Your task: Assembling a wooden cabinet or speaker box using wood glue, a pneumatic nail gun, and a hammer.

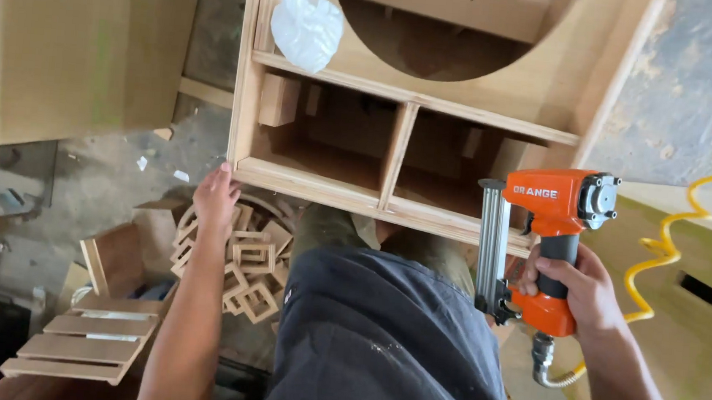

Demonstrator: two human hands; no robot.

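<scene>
At nine o'clock of the frame's middle, the left hand (pixel 215 199) rests with fingers spread loosely on the lower left corner of the plywood cabinet (pixel 323 187), gripping nothing and seemingly steadying it. Below it, at about seven o'clock, lies a pile of small square wooden frames (pixel 249 272). The cabinet fills twelve o'clock, with a crumpled white plastic bag (pixel 305 23) in its upper bay. At three o'clock the right hand (pixel 579 287) is clamped around the handle of the orange nail gun (pixel 549 241), which hangs just off the cabinet's front edge, yellow coiled air hose (pixel 694 201) trailing. The work appears paused between fastenings; bringing the gun's nose squarely onto the edge would call for care.
</scene>
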